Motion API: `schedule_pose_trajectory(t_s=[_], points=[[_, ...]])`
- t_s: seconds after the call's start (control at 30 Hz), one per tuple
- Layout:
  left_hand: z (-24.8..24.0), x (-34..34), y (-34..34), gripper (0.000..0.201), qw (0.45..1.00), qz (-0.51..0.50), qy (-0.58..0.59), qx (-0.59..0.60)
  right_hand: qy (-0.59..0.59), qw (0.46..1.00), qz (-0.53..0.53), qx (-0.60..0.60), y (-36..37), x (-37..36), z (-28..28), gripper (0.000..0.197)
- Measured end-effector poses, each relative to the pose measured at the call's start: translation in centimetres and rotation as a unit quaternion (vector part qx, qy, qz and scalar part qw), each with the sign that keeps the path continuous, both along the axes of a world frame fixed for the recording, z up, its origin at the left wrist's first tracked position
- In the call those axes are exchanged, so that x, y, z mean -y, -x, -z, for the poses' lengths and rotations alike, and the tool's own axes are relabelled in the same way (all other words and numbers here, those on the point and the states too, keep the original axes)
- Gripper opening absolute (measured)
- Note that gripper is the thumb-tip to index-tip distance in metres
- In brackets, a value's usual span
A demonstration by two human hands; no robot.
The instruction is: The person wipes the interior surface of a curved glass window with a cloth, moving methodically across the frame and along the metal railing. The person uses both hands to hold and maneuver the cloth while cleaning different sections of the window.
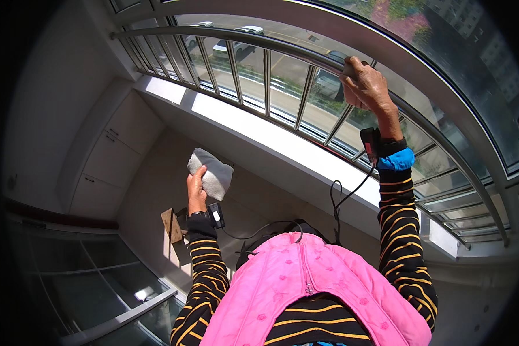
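My left hand (196, 189) is closed on a folded grey cloth (215, 176), held out over the floor, with the thumb lying across it. Up at the window, my right hand (368, 86) is wrapped round the curved metal top rail (282, 46) of a railing. Something pale pink, which looks like a cloth (353, 98), is bunched under its fingers against the rail. The palm side of this hand is hidden.
Upright metal bars (267, 86) stand below the rail, above a white sill (230, 118). White cabinets (106, 153) line the left wall. A small wooden stool (172, 225) sits near my left forearm. A black cable (352, 193) hangs from my right wrist.
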State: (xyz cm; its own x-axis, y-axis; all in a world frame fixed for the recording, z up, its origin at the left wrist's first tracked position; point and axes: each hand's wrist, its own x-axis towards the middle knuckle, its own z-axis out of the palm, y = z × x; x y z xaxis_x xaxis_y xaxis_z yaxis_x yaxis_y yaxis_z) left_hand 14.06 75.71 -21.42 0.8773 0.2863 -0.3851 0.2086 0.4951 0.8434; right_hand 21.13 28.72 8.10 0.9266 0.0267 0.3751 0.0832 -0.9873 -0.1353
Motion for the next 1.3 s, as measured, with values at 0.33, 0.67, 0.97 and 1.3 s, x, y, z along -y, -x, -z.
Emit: schedule_pose_trajectory(t_s=[0.33, 0.67, 0.97, 1.3], points=[[-1.8, 1.8, 0.2, 0.034, 1.0, 0.0, -0.011, 0.013, 0.015, 0.996, -0.066, -0.064, -0.9, -0.9, -1.5, 0.029], [3.4, 2.8, -4.2, 0.028, 0.983, 0.054, -0.115, 0.13, -0.011, 0.994, -0.108, -0.011, -1.2, -0.3, -0.7, 0.028], [-4.1, 10.9, -7.9, 0.055, 0.998, -0.058, -0.012, 0.03, -0.166, 0.971, -0.138, -0.105, -1.4, 0.7, 0.2, 0.031], [-11.1, 17.7, -18.0, 0.049, 0.985, -0.029, -0.083, 0.151, -0.105, 0.986, -0.123, -0.035, -1.7, 0.2, 0.5, 0.032]])
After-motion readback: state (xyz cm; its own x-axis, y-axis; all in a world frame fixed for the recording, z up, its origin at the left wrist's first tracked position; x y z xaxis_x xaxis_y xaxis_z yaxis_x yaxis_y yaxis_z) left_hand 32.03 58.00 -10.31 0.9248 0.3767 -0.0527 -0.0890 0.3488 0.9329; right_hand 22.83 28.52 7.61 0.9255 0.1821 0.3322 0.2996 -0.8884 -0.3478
